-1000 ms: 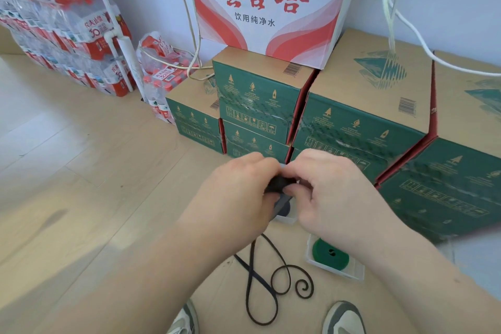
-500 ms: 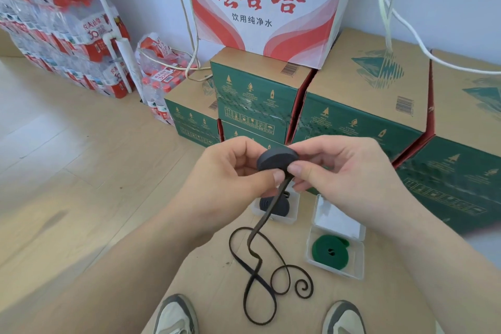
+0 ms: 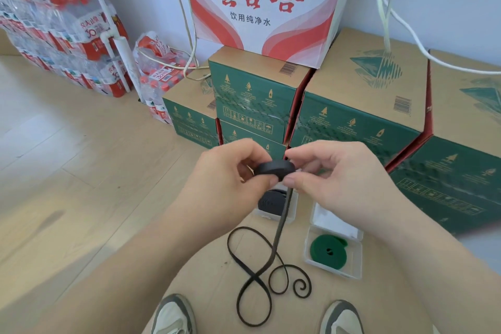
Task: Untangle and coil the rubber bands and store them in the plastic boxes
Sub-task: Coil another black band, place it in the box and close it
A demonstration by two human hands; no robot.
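Note:
Between both hands sits a flat black coil of rubber band, held above the floor. My left hand pinches its left side with thumb and fingers; my right hand pinches its right side. The coil's loose tail hangs down and lies in loops and a small spiral on a cardboard sheet. Below the hands a clear plastic box holds another black coil. To its right an open clear box holds a green coil.
My two shoes stand at the bottom edge on the cardboard sheet. Green cartons are stacked just behind the boxes, with a red-and-white carton on top. Bottled water packs stand at the far left on the wooden floor.
Both hands rose and turned, bringing the black coil into view as a flat disc. The plastic boxes under them became visible. The tail on the cardboard kept about the same shape.

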